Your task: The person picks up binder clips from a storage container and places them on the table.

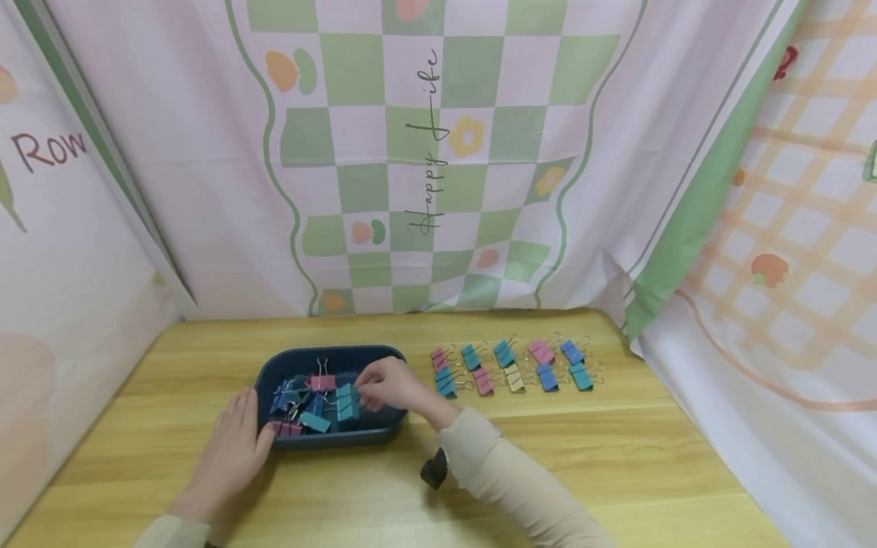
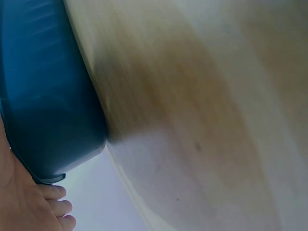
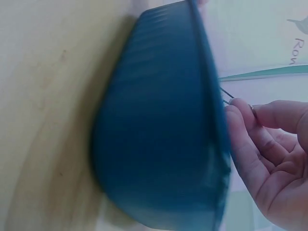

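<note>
just right of the middle of the tub (image 1: 336, 441), we see the teal clip (image 1: 347, 403), its long side pointing from the tub's near side toward its far side. it sits just left of the right hand (image 1: 395, 385), the nearer one, whose fingertips pinch thin wire (the clip's handle, we think). the left hand (image 1: 229, 440) lies at the tub's left end, fingers straight, gripping nothing.

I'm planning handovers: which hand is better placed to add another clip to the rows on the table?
The right hand, likely: it's nearer the rows and seems to pinch a teal clip; the left hand rests against the bin.
</note>
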Available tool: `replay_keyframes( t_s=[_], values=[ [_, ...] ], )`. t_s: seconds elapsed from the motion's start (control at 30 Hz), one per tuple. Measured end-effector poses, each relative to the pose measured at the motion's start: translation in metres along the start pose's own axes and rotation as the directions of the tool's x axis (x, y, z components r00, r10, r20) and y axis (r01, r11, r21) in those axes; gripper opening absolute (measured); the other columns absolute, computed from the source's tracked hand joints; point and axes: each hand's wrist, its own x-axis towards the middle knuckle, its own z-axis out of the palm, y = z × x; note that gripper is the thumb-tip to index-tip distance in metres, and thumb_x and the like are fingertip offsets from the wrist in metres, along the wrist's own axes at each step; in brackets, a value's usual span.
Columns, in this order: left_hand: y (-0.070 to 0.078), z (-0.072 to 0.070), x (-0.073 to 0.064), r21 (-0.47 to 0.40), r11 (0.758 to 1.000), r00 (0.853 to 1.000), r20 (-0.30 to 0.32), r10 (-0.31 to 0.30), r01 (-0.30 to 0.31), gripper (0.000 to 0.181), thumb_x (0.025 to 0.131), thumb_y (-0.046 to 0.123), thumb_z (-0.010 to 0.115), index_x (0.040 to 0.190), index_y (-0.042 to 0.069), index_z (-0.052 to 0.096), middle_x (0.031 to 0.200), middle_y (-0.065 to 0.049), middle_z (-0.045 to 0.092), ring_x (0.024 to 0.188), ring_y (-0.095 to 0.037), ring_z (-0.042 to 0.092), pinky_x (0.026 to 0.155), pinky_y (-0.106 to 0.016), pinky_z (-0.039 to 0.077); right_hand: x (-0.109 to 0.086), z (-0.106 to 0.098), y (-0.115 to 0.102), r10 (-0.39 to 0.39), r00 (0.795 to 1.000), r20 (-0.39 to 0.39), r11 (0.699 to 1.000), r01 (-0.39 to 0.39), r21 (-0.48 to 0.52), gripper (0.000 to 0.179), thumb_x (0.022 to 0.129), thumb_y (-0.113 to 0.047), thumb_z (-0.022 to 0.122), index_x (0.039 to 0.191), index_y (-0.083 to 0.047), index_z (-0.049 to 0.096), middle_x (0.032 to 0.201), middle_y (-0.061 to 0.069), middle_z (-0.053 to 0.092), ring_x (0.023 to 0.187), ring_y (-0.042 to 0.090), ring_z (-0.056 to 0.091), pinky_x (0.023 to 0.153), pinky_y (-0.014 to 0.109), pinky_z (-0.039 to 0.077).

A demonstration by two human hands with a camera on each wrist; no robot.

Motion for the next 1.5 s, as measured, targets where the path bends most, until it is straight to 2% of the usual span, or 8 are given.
replay_keyframes(
  t_s=[0.3, 0.43, 0.57, 0.77, 0.93, 1.23, 1.37, 1.5],
  values=[
    [0.0, 0.0, -0.001, 0.004, 1.0, 1.0, -0.012, 0.005, -0.005, 0.064, 0.096, 0.025, 0.04, 0.135, -0.021, 0.018, 0.139, -0.039, 0.017, 0.127, -0.052, 0.017, 0.103, -0.059, 0.016, -0.013, -0.023, -0.008, -0.037, 0.999, 0.016, 0.998, 0.036, 0.06, 0.014, 0.092, -0.005, 0.054, 0.097, 0.004, 0.064, 0.075, 0.008, 0.065, 0.069, 0.023, 0.064, 0.065, 0.039, 0.055],
    [0.0, 0.0, 0.0, -0.003, 1.0, 1.0, -0.011, 0.003, -0.003, 0.064, 0.095, 0.024, 0.04, 0.134, -0.021, 0.018, 0.139, -0.04, 0.017, 0.127, -0.052, 0.017, 0.103, -0.059, 0.016, -0.019, -0.034, -0.009, -0.035, 0.999, -0.002, 0.998, 0.035, 0.057, 0.016, 0.093, -0.009, 0.055, 0.099, 0.002, 0.064, 0.077, 0.008, 0.066, 0.073, 0.027, 0.065, 0.066, 0.039, 0.055],
    [0.001, -0.001, 0.0, -0.003, 1.0, 1.0, -0.001, -0.007, 0.007, 0.064, 0.096, 0.024, 0.039, 0.135, -0.021, 0.017, 0.14, -0.039, 0.016, 0.128, -0.052, 0.016, 0.104, -0.059, 0.016, -0.025, -0.043, -0.009, -0.037, 0.999, -0.033, 0.997, 0.039, 0.064, 0.016, 0.093, -0.008, 0.054, 0.1, 0.001, 0.065, 0.077, 0.007, 0.066, 0.073, 0.025, 0.065, 0.069, 0.043, 0.055],
    [0.001, -0.001, -0.001, -0.01, 1.0, 1.0, -0.003, -0.003, 0.003, 0.064, 0.096, 0.025, 0.039, 0.135, -0.021, 0.017, 0.14, -0.039, 0.015, 0.128, -0.052, 0.016, 0.104, -0.059, 0.016, -0.036, -0.057, -0.009, -0.045, 0.998, -0.049, 0.997, 0.048, 0.068, 0.019, 0.093, -0.006, 0.051, 0.103, 0.004, 0.064, 0.076, 0.009, 0.065, 0.077, 0.034, 0.064, 0.064, 0.033, 0.056],
    [0.001, 0.0, -0.001, -0.01, 1.0, 1.0, -0.007, 0.001, -0.001, 0.064, 0.096, 0.025, 0.04, 0.135, -0.021, 0.018, 0.14, -0.039, 0.016, 0.128, -0.052, 0.016, 0.104, -0.059, 0.016, -0.043, -0.068, -0.004, -0.045, 0.997, -0.055, 0.996, 0.049, 0.072, 0.02, 0.093, -0.007, 0.052, 0.104, 0.005, 0.063, 0.078, 0.013, 0.065, 0.078, 0.034, 0.064, 0.063, 0.031, 0.055],
    [0.001, -0.001, -0.001, -0.01, 1.0, 1.0, -0.007, -0.003, 0.003, 0.064, 0.096, 0.026, 0.04, 0.135, -0.021, 0.018, 0.14, -0.039, 0.015, 0.128, -0.052, 0.016, 0.104, -0.059, 0.015, -0.056, -0.084, 0.01, -0.088, 0.992, -0.091, 0.991, 0.096, 0.091, 0.019, 0.093, -0.005, 0.052, 0.102, 0.007, 0.062, 0.084, 0.02, 0.064, 0.074, 0.032, 0.064, 0.065, 0.037, 0.056],
    [0.001, 0.0, -0.001, -0.007, 1.0, 1.0, -0.011, 0.002, -0.003, 0.064, 0.096, 0.026, 0.039, 0.135, -0.021, 0.018, 0.14, -0.039, 0.015, 0.128, -0.052, 0.016, 0.104, -0.059, 0.015, -0.061, -0.09, 0.016, -0.09, 0.992, -0.094, 0.991, 0.098, 0.089, 0.021, 0.093, -0.008, 0.052, 0.104, 0.008, 0.062, 0.085, 0.02, 0.065, 0.077, 0.036, 0.063, 0.065, 0.034, 0.056],
    [0.001, 0.0, -0.001, -0.008, 1.0, 1.0, -0.02, 0.008, -0.008, 0.064, 0.096, 0.025, 0.04, 0.135, -0.021, 0.018, 0.139, -0.04, 0.015, 0.127, -0.052, 0.017, 0.103, -0.059, 0.016, -0.066, -0.095, 0.021, -0.102, 0.99, -0.1, 0.991, 0.11, 0.077, 0.022, 0.094, -0.008, 0.052, 0.105, 0.009, 0.061, 0.085, 0.019, 0.065, 0.078, 0.037, 0.063, 0.067, 0.039, 0.055]
  ],
)
